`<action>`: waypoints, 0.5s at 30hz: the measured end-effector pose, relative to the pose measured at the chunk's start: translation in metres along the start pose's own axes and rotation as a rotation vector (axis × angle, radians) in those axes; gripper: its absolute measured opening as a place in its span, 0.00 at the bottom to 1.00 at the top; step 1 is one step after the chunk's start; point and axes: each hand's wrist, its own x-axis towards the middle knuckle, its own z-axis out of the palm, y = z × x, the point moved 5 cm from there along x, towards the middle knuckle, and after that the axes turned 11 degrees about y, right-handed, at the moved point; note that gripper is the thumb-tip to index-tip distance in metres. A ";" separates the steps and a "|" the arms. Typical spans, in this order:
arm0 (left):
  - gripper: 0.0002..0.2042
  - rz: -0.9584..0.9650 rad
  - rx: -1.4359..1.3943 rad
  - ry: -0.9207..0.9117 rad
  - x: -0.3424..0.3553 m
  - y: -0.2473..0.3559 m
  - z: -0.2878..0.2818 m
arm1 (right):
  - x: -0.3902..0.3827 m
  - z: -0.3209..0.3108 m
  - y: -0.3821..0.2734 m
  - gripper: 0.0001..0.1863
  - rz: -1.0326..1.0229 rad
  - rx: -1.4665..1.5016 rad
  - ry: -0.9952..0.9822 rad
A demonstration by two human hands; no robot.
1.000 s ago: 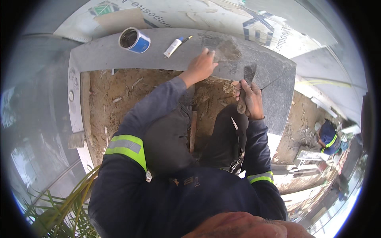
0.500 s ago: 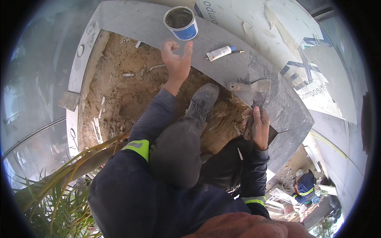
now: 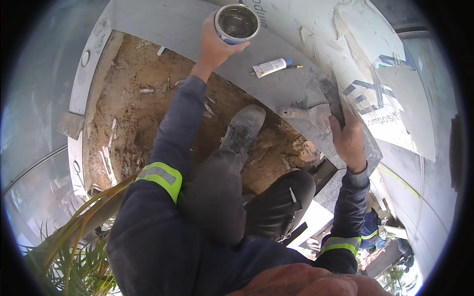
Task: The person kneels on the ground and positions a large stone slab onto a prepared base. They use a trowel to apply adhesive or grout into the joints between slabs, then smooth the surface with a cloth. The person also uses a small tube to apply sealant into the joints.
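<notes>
A: How far along is the work looking?

B: Partway, I'd judge. Dark smears (image 3: 316, 89) are marking the grey slab (image 3: 168, 24) beyond the right hand (image 3: 351, 140) and to its left, so some work there seems done. The left hand (image 3: 212, 49) is curling around a can (image 3: 226, 37), and plenty of dark paste (image 3: 237, 23) is sitting inside it, so more is probably left.

A: What is the right hand doing?

B: It's gripping a dark scraper (image 3: 333, 96), the blade pointing away past the fingers. A second scraper (image 3: 295, 113) is lying just left of that hand, and a tube (image 3: 270, 67) is resting between both hands, beside a slim dark stick (image 3: 295, 66).

A: What's hard to make out?

B: The right hand is covering the dark scraper's handle, and its own fingertips are hiding. I can't tell whether the second scraper's blade is touching that hand, or whether the can's base is resting on the slab. The right wrist is also blocking part of the slab.
</notes>
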 end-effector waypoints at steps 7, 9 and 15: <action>0.54 0.226 0.105 -0.124 -0.012 0.029 0.004 | 0.095 0.022 -0.041 0.18 -0.338 -0.339 -0.072; 0.54 0.192 0.089 -0.141 -0.013 0.032 0.004 | 0.114 0.047 -0.045 0.14 -0.436 -0.430 -0.091; 0.52 0.205 0.039 -0.163 -0.014 0.033 0.004 | 0.140 0.099 -0.050 0.13 -0.649 -0.495 -0.104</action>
